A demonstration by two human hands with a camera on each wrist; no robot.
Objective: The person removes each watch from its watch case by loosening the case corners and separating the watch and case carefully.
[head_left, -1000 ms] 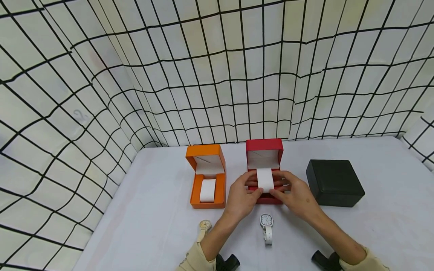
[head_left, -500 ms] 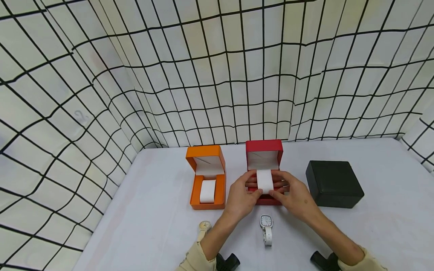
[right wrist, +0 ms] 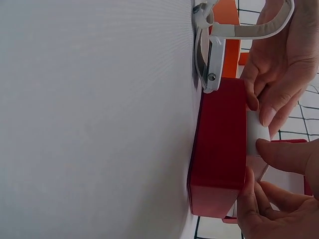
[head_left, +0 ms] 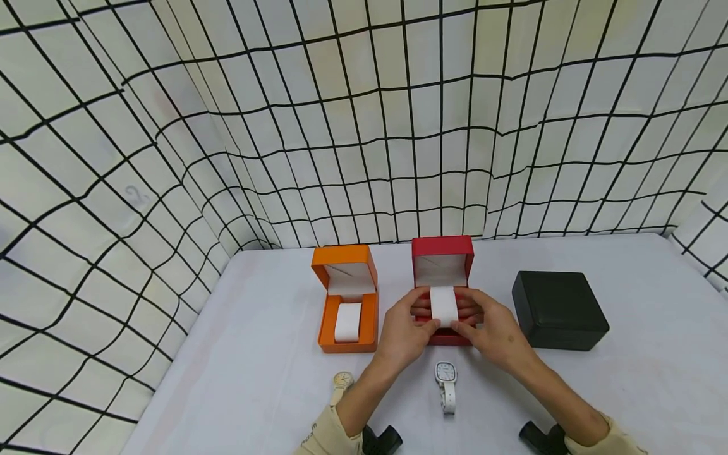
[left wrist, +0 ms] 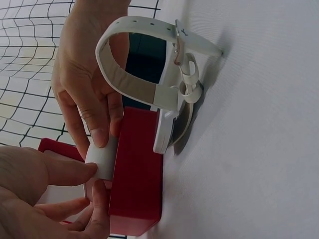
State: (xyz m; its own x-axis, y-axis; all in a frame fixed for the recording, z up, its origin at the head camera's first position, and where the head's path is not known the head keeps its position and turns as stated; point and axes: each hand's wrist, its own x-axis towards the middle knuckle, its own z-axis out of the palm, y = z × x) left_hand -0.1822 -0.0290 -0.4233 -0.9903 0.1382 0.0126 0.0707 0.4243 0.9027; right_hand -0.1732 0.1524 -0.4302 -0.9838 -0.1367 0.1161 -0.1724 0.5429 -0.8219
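Note:
A white watch cushion [head_left: 444, 306] sits at the front part of the open red watch box [head_left: 443, 245], low between its walls in both wrist views. My left hand [head_left: 402, 328] pinches the cushion's left side, thumb at its near edge and fingers behind. From the other side my right hand [head_left: 496, 325] pinches it too, its thumb opposite my left. In the left wrist view the cushion [left wrist: 102, 158] shows between the thumbs. A white-strapped watch [head_left: 446, 384] with a squarish face lies just in front of the red box, its strap buckled in a loop.
An open orange watch box [head_left: 328, 322] with its own white cushion [head_left: 348, 322] stands to the left. On the right is a closed dark green box [head_left: 560, 309]. A second watch [head_left: 343, 379] lies partly behind my left forearm. Black netting [head_left: 392, 133] hangs behind the white table [head_left: 244, 379].

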